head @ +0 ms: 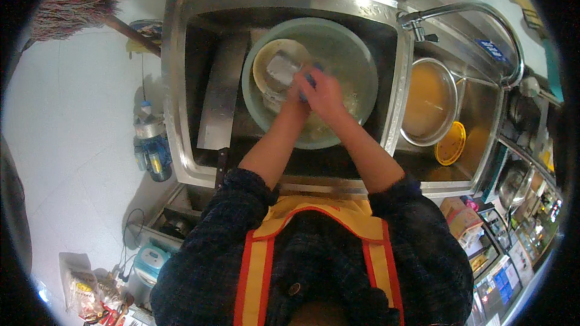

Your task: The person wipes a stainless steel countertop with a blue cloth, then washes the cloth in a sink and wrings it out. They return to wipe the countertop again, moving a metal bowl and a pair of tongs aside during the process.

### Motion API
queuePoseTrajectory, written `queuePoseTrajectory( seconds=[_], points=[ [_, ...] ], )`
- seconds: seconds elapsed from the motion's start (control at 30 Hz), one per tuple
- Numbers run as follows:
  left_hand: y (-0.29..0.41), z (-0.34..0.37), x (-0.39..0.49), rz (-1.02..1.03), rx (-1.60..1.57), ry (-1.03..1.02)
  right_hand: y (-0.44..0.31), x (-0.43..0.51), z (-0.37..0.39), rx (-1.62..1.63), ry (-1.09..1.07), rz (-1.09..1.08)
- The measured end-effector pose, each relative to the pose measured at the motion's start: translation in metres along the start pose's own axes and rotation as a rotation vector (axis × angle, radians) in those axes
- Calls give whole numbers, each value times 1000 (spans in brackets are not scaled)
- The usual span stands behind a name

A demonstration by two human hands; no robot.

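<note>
My right hand (324, 95) is curled around a small blue item (311, 82), blurred, over a pale green plastic basin (369, 68). My left hand (297, 91) lies against it, partly covered by the right, so its grip is unclear. Under and beside the hands, a cream bowl (261, 70) sits inside the basin at its left. A pale, shiny rectangular piece (283, 69) shows in the bowl, close to my fingers. Cloudy water (333, 45) fills part of the basin, with light bits in it near the right wrist.
The basin stands in a stainless steel sink (174, 99). A large, broad-bladed knife (222, 99) leans at its left, handle towards me. Right, another sink compartment holds a metal bowl (426, 104) of brownish liquid and a yellow round piece (451, 144). A curved faucet (494, 9) arches above.
</note>
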State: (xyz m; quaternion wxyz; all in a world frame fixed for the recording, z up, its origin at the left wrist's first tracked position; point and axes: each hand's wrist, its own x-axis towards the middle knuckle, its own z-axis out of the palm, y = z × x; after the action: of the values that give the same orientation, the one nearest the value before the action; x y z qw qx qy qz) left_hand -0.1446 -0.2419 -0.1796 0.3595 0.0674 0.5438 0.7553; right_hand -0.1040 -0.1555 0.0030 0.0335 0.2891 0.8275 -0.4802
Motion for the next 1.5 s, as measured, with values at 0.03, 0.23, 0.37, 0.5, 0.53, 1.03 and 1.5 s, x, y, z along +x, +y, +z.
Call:
queuePoseTrajectory(
  seconds=[0.03, 0.23, 0.37, 0.5, 0.53, 1.03, 1.5],
  points=[
    [-15, -8, 2, 51, 76, -25, 18, 14, 8, -86, 65, -36],
    [34, 24, -21, -459, -260, 194, 152, 96, 49, -421, 330, -59],
    [74, 43, -30, -165, -100, 199, 175, 92, 23, -358, 214, 35],
    [86, 40, -21, -286, -347, 234, 76, 24, -4, 201, 112, 197],
    [82, 37, -21, -343, -464, 198, 44, 4, -6, 249, 119, 186],
    [72, 57, -42, -642, -423, 325, 203, 71, 41, -687, 206, 46],
    [-27, -25, -61, -363, 142, -101, 48, -25, 30, -215, 81, 18]
  ],
)
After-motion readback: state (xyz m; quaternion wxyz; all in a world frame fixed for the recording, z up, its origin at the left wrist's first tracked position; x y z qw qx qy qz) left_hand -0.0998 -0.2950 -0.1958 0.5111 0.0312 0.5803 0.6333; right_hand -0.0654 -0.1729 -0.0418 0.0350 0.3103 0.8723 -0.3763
